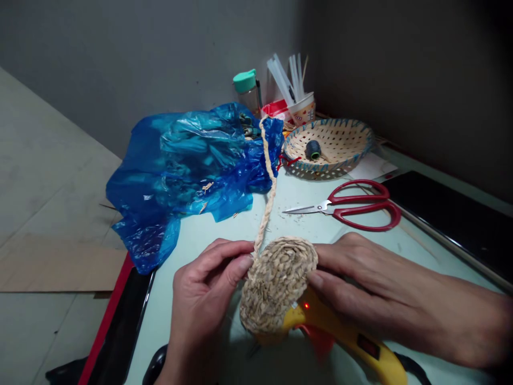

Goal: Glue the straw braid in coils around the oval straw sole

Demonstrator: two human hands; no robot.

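Note:
A coiled oval mat of braided straw (277,283) is held up between my two hands. My left hand (214,286) pinches the left edge where a pale braided cord (267,206) leaves the coil and runs up toward the blue bag. My right hand (352,283) grips the right edge, thumb in front and the other fingers behind, partly hidden. Below the mat and my right hand lies a yellow glue gun (344,334) with an orange trigger and a lit red light; the mat hides its front end.
Red-handled scissors (360,206) lie beyond my right hand. Behind them stands a woven basket (340,158) with a dark thread spool (313,149). A blue plastic bag (192,160) spreads across the back left. A green-lidded bottle (246,88) and a paper cup (303,109) holding glue sticks stand by the wall.

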